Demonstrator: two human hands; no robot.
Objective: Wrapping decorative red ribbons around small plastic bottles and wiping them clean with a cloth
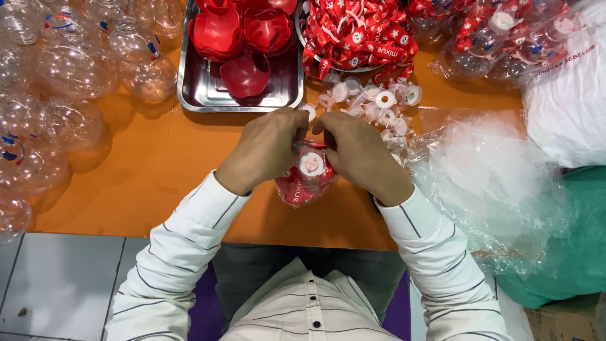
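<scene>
Head view is looking down at an orange table point(158, 164) where a person is sitting in a white striped shirt. Many clear balls point(63, 69) are lying in a heap along the table's left edge and up into its far left corner. A big crinkly clear bag point(499, 183) is spreading over the right edge, and a white sack point(568, 101) is sitting just past it at the far right. A green sack point(581, 252) is lying below that. A silver tray point(202, 88) is resting at the far edge, and red shells point(243, 38) are lying in it. Beside the tray, a bowl of red ribbons point(353, 35) is sitting at the far edge too. A bag of finished toys point(499, 38) is lying in the far right corner. Small pink caps point(379, 101) are scattered in a little pile near the middle of the table.

Both hands are meeting near the middle of the table, close to the near edge. The left hand point(268, 151) and the right hand point(360, 151) are pinching a small thing between their fingertips, but it is too tiny to tell what it is. A red toy point(309, 180) with a pink cap on top is sitting just under the hands, touching them. It is lying between the two wrists, right in front of the person.
</scene>
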